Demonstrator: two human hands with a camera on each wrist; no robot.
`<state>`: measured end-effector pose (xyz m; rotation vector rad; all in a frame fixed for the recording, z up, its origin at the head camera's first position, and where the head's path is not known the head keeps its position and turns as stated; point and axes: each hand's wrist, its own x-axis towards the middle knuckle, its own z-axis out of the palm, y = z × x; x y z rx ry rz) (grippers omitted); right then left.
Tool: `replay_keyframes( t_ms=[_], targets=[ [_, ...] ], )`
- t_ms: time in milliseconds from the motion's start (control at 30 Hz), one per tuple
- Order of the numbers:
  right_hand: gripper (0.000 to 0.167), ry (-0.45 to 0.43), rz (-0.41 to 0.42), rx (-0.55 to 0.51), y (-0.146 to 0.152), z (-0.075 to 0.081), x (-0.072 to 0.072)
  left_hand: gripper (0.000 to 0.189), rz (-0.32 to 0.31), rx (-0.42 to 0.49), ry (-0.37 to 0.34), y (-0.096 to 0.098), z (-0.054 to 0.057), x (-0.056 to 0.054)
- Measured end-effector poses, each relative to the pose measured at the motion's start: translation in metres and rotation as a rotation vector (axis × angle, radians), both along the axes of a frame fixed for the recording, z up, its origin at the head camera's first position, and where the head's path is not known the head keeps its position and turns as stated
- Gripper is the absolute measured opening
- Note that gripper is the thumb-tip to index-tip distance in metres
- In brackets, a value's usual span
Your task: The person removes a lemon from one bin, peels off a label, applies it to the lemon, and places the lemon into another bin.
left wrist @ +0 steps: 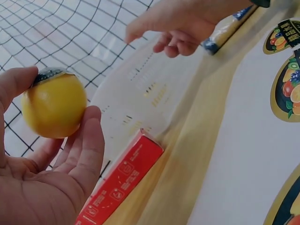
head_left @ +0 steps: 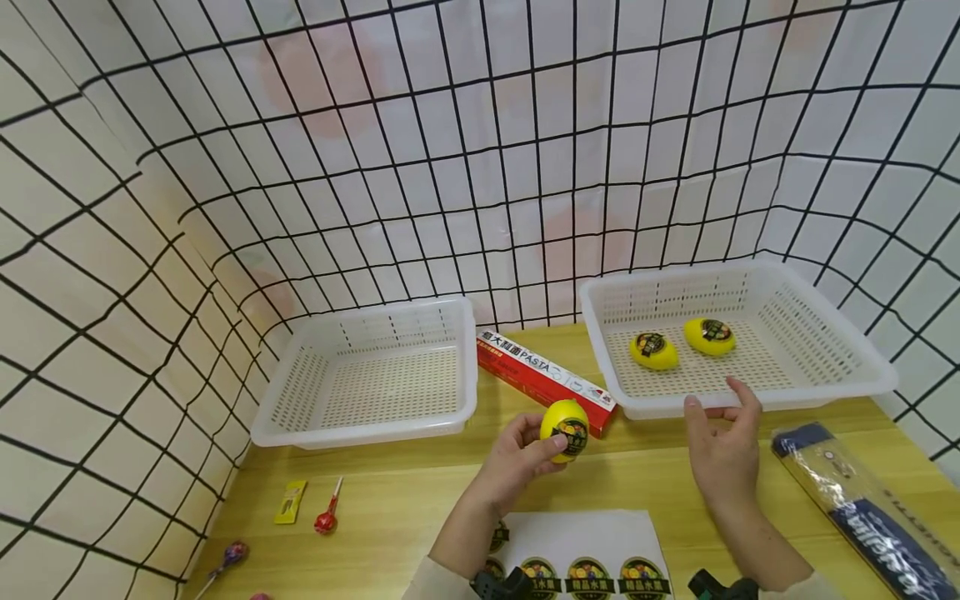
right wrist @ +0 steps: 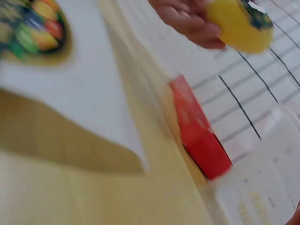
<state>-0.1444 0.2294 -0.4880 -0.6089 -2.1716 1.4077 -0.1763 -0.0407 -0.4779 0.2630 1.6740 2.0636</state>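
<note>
My left hand (head_left: 517,457) holds a yellow lemon (head_left: 562,417) between thumb and fingers, above the table. A dark round fruit sticker (head_left: 572,437) is on the lemon's skin, under my thumb; in the left wrist view its edge stands slightly off the lemon (left wrist: 55,105). My right hand (head_left: 723,450) holds nothing, its thumb and index finger stretched toward the front rim of the right white basket (head_left: 795,398). Inside that basket lie two lemons with stickers, one lemon (head_left: 654,351) left of the other lemon (head_left: 709,336). A sheet of stickers (head_left: 577,533) lies below my hands.
Left of centre stands another white basket (head_left: 367,429). A red pasta box (head_left: 547,379) lies between the baskets. A spaghetti bag (head_left: 862,508) is at the right. At the left lie a yellow packet (head_left: 290,502), a red lollipop (head_left: 326,522) and a purple lollipop (head_left: 235,552). Black wire mesh (head_left: 487,150) surrounds the table.
</note>
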Motion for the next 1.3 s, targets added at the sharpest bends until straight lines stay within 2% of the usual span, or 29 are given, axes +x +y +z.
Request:
replay_keyframes(
  t_ms=[200, 333, 467, 767, 933, 1100, 1200, 1300],
  targets=[
    [0.073, -0.032, -0.085, -0.030, 0.027, 0.000, -0.011, 0.050, -0.011, 0.015, -0.007, 0.000, 0.002, -0.001],
    [0.077, -0.086, -0.079, -0.046, 0.036, 0.001, -0.014, 0.049, -0.009, 0.000, -0.014, 0.002, 0.005, -0.004],
    [0.075, -0.109, -0.070, -0.059, 0.038, 0.002, -0.013, 0.050, -0.010, -0.041, 0.020, 0.008, 0.012, -0.010],
    [0.071, -0.094, -0.075, -0.087, 0.037, -0.002, -0.014, 0.048, -0.047, -0.208, 0.181, 0.036, 0.038, -0.031],
    [0.068, -0.060, -0.081, -0.084, 0.036, -0.003, -0.015, 0.045, -0.056, -0.297, 0.262, 0.059, 0.058, -0.043],
    [0.066, -0.040, -0.096, -0.075, 0.035, -0.005, -0.016, 0.057, -0.094, -0.388, 0.382, 0.085, 0.078, -0.058],
    [0.065, -0.033, -0.103, -0.081, 0.034, -0.007, -0.016, 0.067, -0.122, -0.443, 0.451, 0.098, 0.085, -0.069],
    [0.066, -0.019, -0.104, -0.080, 0.034, -0.008, -0.015, 0.067, -0.150, -0.529, 0.521, 0.111, 0.088, -0.080]
  ],
)
